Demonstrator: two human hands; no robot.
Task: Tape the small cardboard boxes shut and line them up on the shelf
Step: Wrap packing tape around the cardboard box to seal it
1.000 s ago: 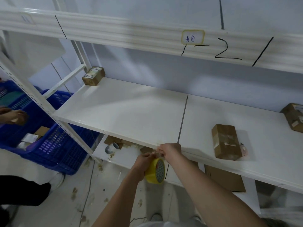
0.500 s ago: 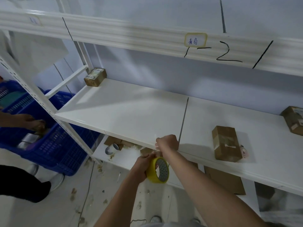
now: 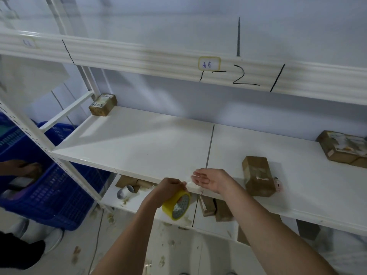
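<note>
At the far left, a blue crate [image 3: 49, 175] sits on the floor beside the shelf [image 3: 151, 147], with another person's hand over it, blurred. A small taped box [image 3: 102, 104] stands at the shelf's far left corner. At the near edge, the left hand [image 3: 168, 187] is clamped on the yellow tape roll [image 3: 176, 205], held below the shelf lip. The right hand [image 3: 208, 180], pinched at the tape end half a second ago, now lies spread flat, palm up, on the shelf edge; a clear strip seems to run between the hands, hard to make out. Just right stands an upright taped box [image 3: 258, 175], a small pink thing half hidden behind it. A labelled box [image 3: 345, 147] at far right is cut off by the frame.
</note>
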